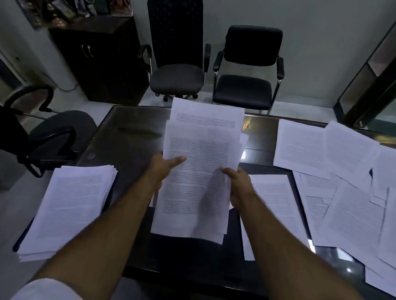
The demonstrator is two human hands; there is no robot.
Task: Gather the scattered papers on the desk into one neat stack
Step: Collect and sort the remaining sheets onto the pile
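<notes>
I hold a loose bundle of printed sheets (195, 180) upright over the middle of the dark glass desk (125, 143). My left hand (164, 168) grips its left edge, thumb on the front. My right hand (237, 182) grips the right edge the same way. The sheets in the bundle are uneven, one sticking out at the top. A thick stack of papers (72, 208) lies at the desk's left corner, hanging over the edge. Scattered sheets (347, 186) overlap across the right side, and a single sheet (276, 204) lies beside my right forearm.
Two black chairs (179, 50) (247, 68) stand behind the desk against the wall. A third black chair (49, 137) sits at the left. A dark cabinet (99, 57) is at the back left. A glass partition (390, 71) runs along the right.
</notes>
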